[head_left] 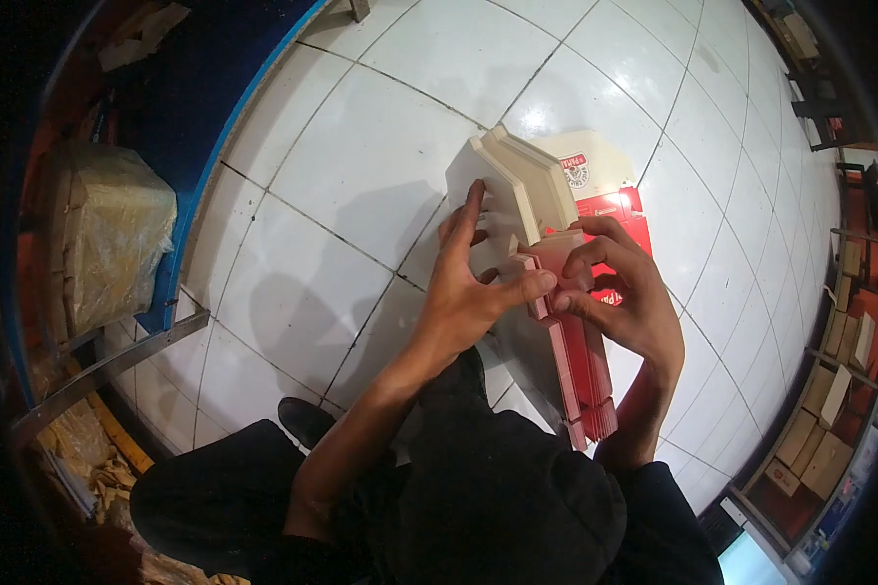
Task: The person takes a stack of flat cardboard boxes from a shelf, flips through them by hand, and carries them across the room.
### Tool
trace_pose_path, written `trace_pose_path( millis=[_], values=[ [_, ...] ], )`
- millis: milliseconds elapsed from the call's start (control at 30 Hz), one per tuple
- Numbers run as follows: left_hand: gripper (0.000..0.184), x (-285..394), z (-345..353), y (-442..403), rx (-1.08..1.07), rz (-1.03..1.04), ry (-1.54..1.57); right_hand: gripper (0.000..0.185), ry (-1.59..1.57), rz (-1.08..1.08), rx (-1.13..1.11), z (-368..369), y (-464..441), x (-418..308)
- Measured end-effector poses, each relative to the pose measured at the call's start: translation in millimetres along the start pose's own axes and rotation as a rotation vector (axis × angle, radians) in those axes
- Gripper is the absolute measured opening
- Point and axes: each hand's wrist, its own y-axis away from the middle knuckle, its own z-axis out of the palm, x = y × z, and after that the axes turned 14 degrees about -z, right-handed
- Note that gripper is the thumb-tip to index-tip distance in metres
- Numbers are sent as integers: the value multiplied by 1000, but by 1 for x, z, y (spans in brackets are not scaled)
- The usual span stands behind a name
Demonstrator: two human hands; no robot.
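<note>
A thick stack of flat red and cream cardboard box blanks [583, 375] stands on edge before me, cream tabs at its far end. My left hand [468, 268] grips its left side, fingers stretched along the cream cardboard and thumb over the red edge. On the other side, my right hand [626, 283] is curled with thumb and fingertips pinching the flaps at the stack's middle. The two thumbs are close together. Behind my right hand lies another red and cream printed box blank [605, 180] with a round logo, partly hidden by the stack and hand.
White floor tiles [361, 127] spread around me. At the left is a blue-edged table [234, 107] with a plastic-wrapped bundle [122, 234] beside it. Shelves with several cardboard boxes [810, 448] line the right side. My dark shoe [305, 419] rests on the floor.
</note>
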Motion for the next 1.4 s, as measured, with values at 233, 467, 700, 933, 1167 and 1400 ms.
trace_pose_path(
  millis=[233,467,700,933,1167,1400],
  values=[
    [125,-1,-2,-1,5,-16,-43,36,53,-9,-8,-2,0,-3],
    [126,-3,-2,-2,16,-13,-64,33,34,4,-15,-2,-1,-5],
    [125,-2,-3,-1,7,-10,-62,32,59,4,-34,1,-2,-11],
    [125,-3,-3,-2,-1,-8,-27,31,21,1,-30,0,-2,-9],
    [124,-4,-1,-2,-1,5,-20,31,30,19,-38,0,-1,-9],
    [126,-1,-2,-1,7,-2,-35,25,34,15,-28,-1,0,-9]
  ],
)
